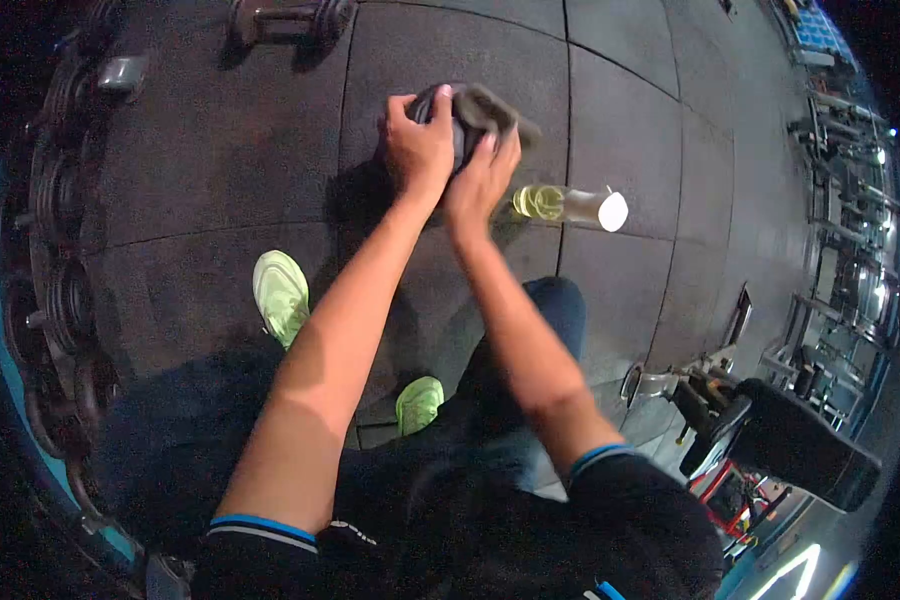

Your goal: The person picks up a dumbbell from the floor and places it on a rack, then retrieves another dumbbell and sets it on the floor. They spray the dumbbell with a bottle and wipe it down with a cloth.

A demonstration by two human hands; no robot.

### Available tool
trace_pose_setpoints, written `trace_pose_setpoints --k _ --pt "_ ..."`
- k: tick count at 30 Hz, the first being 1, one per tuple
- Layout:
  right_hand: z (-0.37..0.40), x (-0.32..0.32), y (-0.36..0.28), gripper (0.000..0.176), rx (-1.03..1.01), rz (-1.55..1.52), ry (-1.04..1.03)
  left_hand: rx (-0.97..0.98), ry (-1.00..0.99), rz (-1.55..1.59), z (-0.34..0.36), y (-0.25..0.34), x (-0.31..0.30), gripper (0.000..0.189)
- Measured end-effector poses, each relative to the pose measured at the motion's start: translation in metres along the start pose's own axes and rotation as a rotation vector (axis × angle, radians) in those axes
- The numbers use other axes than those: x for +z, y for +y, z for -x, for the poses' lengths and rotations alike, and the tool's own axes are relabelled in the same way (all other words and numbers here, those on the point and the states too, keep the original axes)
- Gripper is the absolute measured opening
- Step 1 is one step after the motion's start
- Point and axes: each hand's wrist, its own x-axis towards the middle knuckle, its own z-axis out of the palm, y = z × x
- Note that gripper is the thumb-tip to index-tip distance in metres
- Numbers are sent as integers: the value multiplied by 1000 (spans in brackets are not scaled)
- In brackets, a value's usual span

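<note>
My left hand (420, 148) has its fingers curled over a dark rounded object (460, 140), which looks like a weight; I cannot tell its exact kind. Against its right side, my right hand (486, 182) is closed on a grey-brown cloth (490, 108), blurred by motion. The cloth's loose end sticks out beyond the fingers to the right. Both hands are close together above the dark floor tiles, and they hide much of the object. Just right of my right hand, a clear bottle (568, 206) with a white cap and yellowish lower part lies on the floor.
A dumbbell (288, 22) rests at the top left, near a small grey item (122, 74). Weight plates (68, 300) line the left side. A black padded bench (810, 445) and metal racks (855, 290) stand at right. My light green shoes (282, 292) are below the hands.
</note>
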Motion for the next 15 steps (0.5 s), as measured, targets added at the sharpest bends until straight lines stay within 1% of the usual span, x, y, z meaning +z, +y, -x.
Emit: trace_pose_setpoints --k 1,2,3,4,5,6,7,8,9,10,11,12,13,14,15 --pt "-30 -2 3 45 44 14 -39 -30 60 60 -1 2 9 55" --pt "-58 -4 15 42 -24 -37 -175 -57 122 126 -5 0 20 54" --pt "-82 -8 19 38 82 -207 -365 -104 175 175 3 -6 26 54" --pt "-97 -13 18 37 92 -141 -398 -49 177 164 10 -7 28 52" --pt "-99 -19 17 36 116 -76 -426 -47 200 80 16 -6 31 53" --pt "-94 -24 16 37 36 -65 -355 -90 106 81 27 2 24 53" --pt "-94 -26 15 37 21 -74 -339 -126 14 86 32 14 14 53" --pt "-92 -30 19 38 12 -78 -321 -19 -7 40 28 -2 18 49" --pt "-90 -35 28 38 2 -80 -298 192 -15 -13 13 -1 16 48" --pt "-95 -28 23 38 -49 -31 -283 406 -23 -62 -1 1 16 47" --pt "-91 -36 20 38 24 11 -334 615 -26 -107 -16 3 17 46" --pt "-93 -27 22 38 -15 -13 -332 682 -236 -162 -33 18 17 42" --pt "-99 -21 25 38 -49 -30 -334 516 -404 -387 -41 27 16 39" --pt "-107 -20 30 39 68 -13 -434 534 -402 -344 -54 23 21 38" --pt "-95 -23 30 40 94 17 -406 544 -406 -306 -61 14 27 37"
